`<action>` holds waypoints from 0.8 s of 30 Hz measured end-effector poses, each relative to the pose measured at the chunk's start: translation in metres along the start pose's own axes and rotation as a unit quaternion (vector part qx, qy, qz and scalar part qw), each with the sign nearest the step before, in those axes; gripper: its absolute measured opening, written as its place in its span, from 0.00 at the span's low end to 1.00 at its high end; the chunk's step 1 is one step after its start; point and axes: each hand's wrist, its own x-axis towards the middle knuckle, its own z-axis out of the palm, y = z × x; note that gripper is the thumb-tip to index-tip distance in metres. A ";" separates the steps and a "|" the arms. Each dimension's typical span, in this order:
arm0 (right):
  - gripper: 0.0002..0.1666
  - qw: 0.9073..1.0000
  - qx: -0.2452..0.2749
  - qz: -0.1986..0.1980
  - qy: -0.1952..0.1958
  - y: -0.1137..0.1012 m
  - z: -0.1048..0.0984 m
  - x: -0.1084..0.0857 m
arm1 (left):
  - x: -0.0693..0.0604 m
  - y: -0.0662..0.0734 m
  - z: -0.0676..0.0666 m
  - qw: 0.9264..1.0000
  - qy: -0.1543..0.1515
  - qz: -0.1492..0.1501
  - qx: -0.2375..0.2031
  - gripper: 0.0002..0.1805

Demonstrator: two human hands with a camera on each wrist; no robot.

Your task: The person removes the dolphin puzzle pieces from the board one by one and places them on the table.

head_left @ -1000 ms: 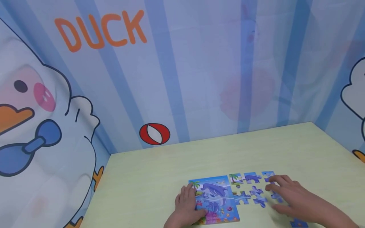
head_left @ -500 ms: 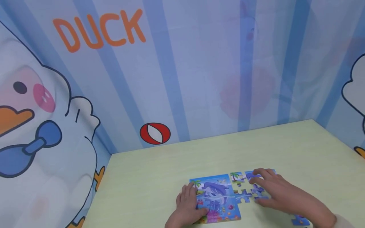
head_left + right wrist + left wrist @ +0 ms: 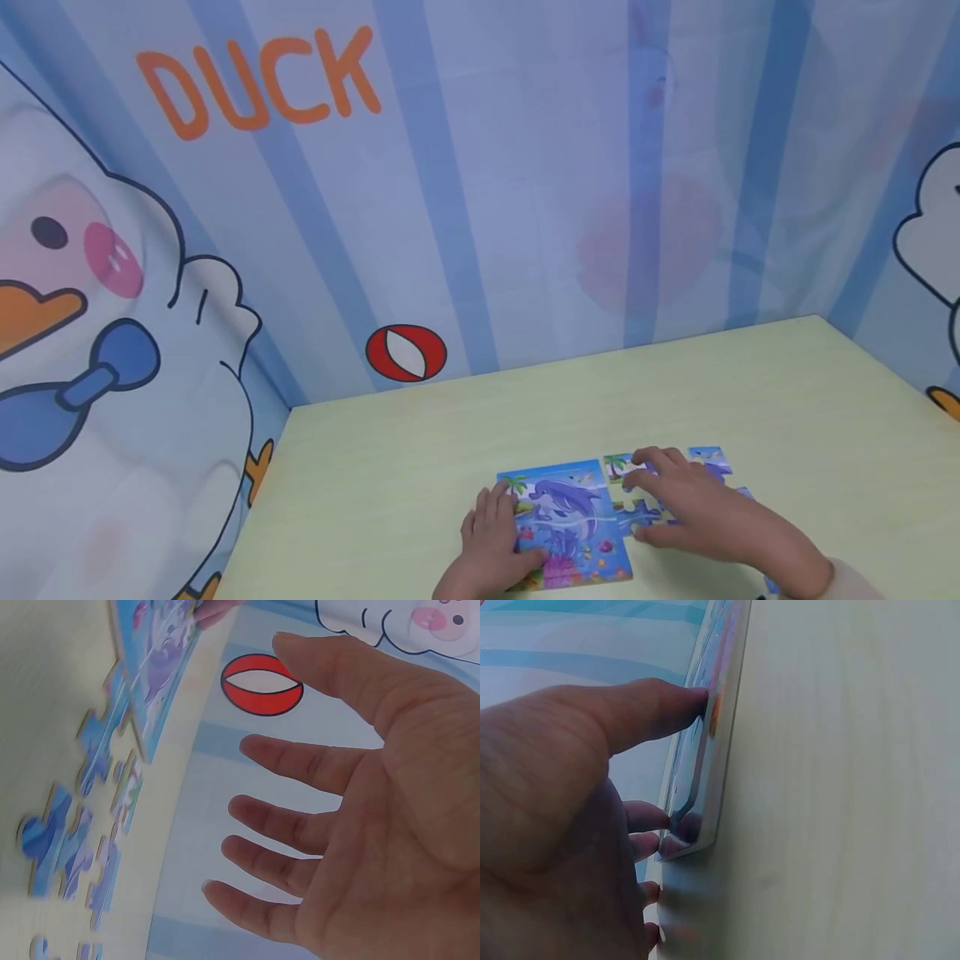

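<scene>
A flat picture board (image 3: 573,525) printed with purple dolphins lies on the table. My left hand (image 3: 489,542) rests on its left side; in the left wrist view the thumb (image 3: 660,712) touches the board near its edge, with fingertips at the corner and table. To the board's right lie loose jigsaw pieces: a palm-tree piece (image 3: 615,467), a blue piece (image 3: 636,518) and a top-corner piece (image 3: 709,458). My right hand (image 3: 697,508) hovers over several others, partly hiding them. Its fingers are spread and hold nothing in the right wrist view, where interlocking pieces (image 3: 56,840) lie beyond.
The pale table (image 3: 375,483) meets a blue striped curtain (image 3: 525,208) at the back, printed with a duck and a red-and-white ball (image 3: 390,354). A blue piece (image 3: 771,586) shows partly under my right forearm.
My right hand has moved left across the pieces toward the board, uncovering the top-corner piece and covering the middle ones. My left hand has stayed on the board.
</scene>
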 end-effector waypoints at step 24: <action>0.27 0.996 -0.066 -0.015 -0.055 -0.034 0.061 0.045 | 0.001 -0.006 0.007 1.000 0.013 0.010 0.008 0.42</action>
